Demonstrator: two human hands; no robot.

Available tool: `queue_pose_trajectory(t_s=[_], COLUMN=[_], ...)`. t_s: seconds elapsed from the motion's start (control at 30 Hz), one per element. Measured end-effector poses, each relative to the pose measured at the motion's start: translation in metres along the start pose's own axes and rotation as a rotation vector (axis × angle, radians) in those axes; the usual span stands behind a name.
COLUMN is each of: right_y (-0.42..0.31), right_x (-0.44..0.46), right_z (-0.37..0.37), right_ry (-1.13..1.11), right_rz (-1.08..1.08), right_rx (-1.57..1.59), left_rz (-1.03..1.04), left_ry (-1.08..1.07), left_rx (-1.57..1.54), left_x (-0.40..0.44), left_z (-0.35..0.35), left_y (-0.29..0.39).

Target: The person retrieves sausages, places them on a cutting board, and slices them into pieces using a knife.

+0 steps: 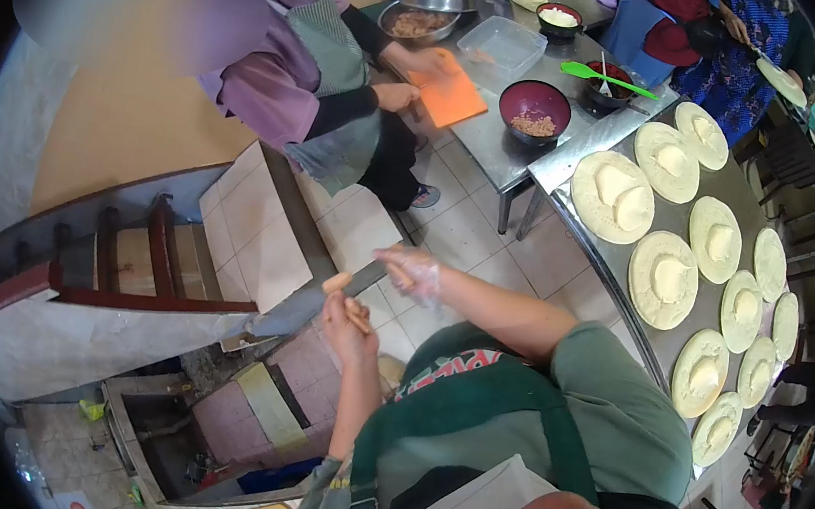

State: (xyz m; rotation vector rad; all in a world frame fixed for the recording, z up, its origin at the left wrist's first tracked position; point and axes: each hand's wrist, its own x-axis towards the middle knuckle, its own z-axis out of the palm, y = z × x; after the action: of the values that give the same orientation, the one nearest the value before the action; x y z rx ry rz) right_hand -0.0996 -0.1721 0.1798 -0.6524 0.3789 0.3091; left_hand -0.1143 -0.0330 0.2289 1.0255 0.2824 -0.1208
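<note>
My left hand (pixel 352 335) is closed around a tan, sausage-like piece (pixel 337 282), whose rounded end sticks up past the fingers. More of the same tan colour (pixel 357 316) shows between the fingers. Just above and to the right, my right hand (pixel 411 272), in a clear plastic glove, is closed on a tan stick-shaped piece (pixel 400 275). Whether that piece is a handle or food I cannot tell; a dark grey strip lies beside it, against the ledge. The two hands are close together but apart, held in front of my green apron (pixel 472 406).
Opposite, a person holds an orange board (pixel 455 99) beside a steel table (pixel 522 163) bearing a maroon bowl (pixel 534 111), a clear tub (pixel 501 47) and a green spatula (pixel 609 76). Several dough rounds (pixel 662 280) cover the right-hand table. A tiled ledge (pixel 259 232) stands left.
</note>
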Motion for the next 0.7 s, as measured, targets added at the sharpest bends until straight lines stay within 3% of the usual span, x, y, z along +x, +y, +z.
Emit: queue_pose_trajectory(t_s=[0.37,0.57,0.7], right_y=[-0.145,-0.237,-0.297], right_x=[-0.001,0.021,0.047], right_z=[-0.100,-0.152,-0.189], right_ry=[0.187,0.216,0.276], right_rz=[-0.066,-0.357,-0.442], right_rx=[0.557,0.487,0.509], left_rz=[-0.289,-0.313,-0.331], left_ry=[-0.307,-0.412,-0.438], left_rx=[0.098,0.287,0.359], left_x=[0.077,0.124,0.146], left_z=[0.120,0.162,0.183], left_y=[-0.058,-0.056,-0.058])
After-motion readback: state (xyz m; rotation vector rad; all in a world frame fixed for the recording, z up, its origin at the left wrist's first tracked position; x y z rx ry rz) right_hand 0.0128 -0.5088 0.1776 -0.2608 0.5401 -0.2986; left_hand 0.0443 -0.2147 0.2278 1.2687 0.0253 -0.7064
